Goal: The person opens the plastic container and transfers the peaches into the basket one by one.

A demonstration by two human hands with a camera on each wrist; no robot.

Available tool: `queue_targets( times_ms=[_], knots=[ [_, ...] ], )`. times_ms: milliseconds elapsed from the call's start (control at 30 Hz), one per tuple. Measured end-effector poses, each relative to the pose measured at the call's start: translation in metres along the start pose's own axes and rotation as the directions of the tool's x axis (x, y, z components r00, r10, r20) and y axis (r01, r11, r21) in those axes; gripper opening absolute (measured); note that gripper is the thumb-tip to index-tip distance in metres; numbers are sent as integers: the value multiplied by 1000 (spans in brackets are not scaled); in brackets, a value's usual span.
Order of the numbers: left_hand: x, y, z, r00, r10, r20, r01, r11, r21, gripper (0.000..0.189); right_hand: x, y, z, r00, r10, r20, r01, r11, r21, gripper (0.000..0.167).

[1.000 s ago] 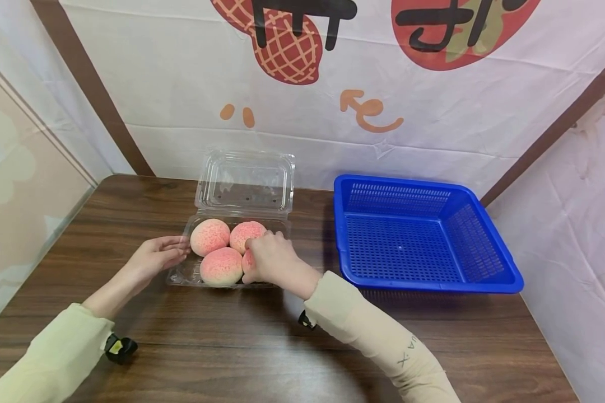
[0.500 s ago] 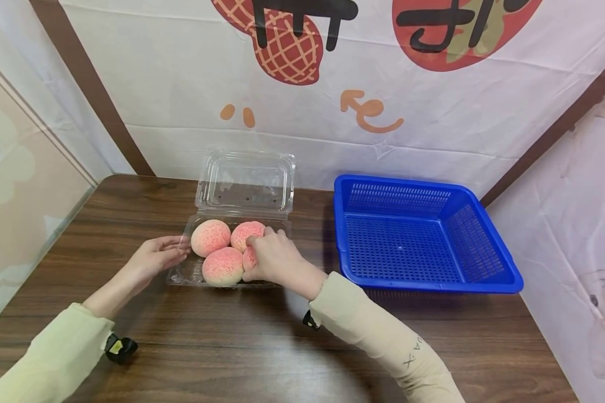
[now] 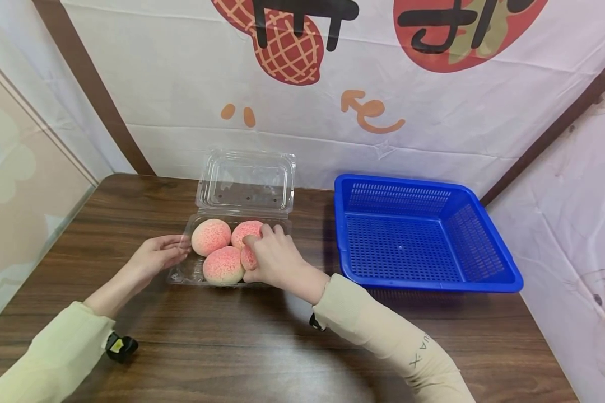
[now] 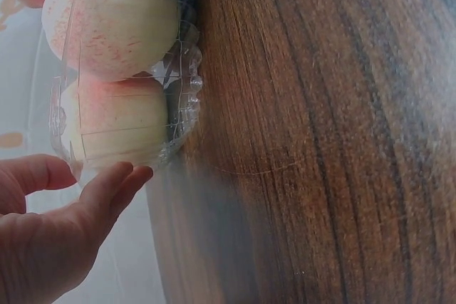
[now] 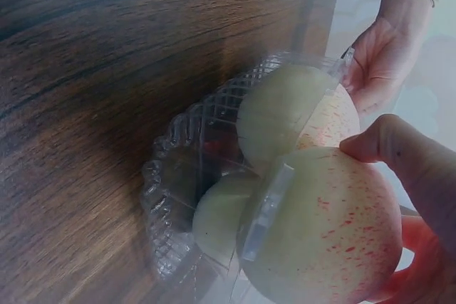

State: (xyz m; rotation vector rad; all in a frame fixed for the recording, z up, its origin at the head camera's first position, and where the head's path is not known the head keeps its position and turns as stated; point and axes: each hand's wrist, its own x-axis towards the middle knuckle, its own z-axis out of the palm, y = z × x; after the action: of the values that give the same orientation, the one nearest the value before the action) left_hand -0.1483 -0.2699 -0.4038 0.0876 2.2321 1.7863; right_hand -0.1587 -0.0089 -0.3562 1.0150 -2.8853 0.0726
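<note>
A clear plastic clamshell box (image 3: 194,278) sits on the table with its lid (image 3: 247,182) raised at the back. Inside are pink-and-cream peaches: one at back left (image 3: 210,238), one at front left (image 3: 223,265) and one at back right (image 3: 245,232). My right hand (image 3: 277,258) grips the front-right peach (image 5: 324,226), thumb on one side and fingers round the other, beside the box's rim. Most of that peach is hidden by the hand in the head view. At the box's left end, my left hand (image 4: 64,233) pinches the rim between thumb and fingers.
A blue plastic basket (image 3: 428,286) with perforated walls stands on the wooden table (image 3: 232,347), to the right of the box. Printed cloth (image 3: 181,84) hangs behind the table and along both sides.
My right hand and forearm have shifted slightly right, and the front-left peach has moved slightly right too. My left hand stays at the box's left end.
</note>
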Motion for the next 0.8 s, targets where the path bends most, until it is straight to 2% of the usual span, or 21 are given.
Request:
queue_targets(
  times_ms=[500, 800],
  knots=[
    [-1, 0, 1, 1000, -6, -6, 6, 1000, 4, 45, -4, 0, -5, 997, -48, -58, 44, 997, -58, 49],
    [-1, -5, 4, 1000, 10, -26, -9, 1000, 16, 44, -6, 1, -5, 994, -65, -84, 60, 996, -70, 54]
  ],
)
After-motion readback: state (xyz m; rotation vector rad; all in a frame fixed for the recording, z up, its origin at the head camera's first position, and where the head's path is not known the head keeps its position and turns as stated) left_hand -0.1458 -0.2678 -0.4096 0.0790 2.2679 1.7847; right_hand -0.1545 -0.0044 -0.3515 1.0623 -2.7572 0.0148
